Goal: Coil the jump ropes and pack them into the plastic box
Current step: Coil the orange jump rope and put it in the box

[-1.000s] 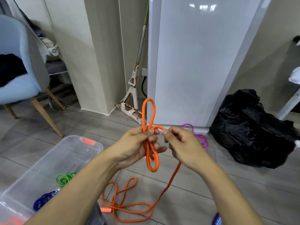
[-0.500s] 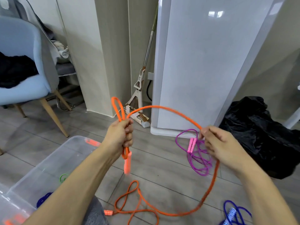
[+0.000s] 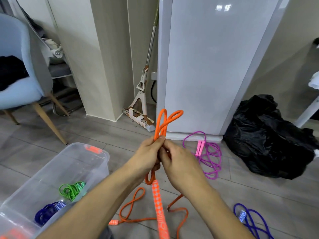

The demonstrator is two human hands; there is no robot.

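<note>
My left hand (image 3: 148, 156) grips a bundle of folded loops of the orange jump rope (image 3: 163, 121), two loops sticking up above the fist. One patterned orange handle (image 3: 159, 207) hangs below the hand. My right hand (image 3: 179, 163) is pressed against the left, pinching the same rope at the bundle. The rest of the orange rope trails on the floor with its other handle (image 3: 113, 222). The clear plastic box (image 3: 96, 157) stands at the lower left and holds a coiled green rope (image 3: 71, 188) and a coiled dark blue rope (image 3: 48, 210).
A purple rope with pink handles (image 3: 208, 157) lies on the floor to the right. Another blue rope (image 3: 248, 219) is at the lower right. A black bag (image 3: 269, 135) sits beside a white cabinet (image 3: 207, 66). A mop (image 3: 143, 94) and a blue chair (image 3: 19, 75) stand behind.
My right hand, which was stretched out to the right pulling a wide arc of orange rope, has come back to the left hand. A second loop now stands above the left fist.
</note>
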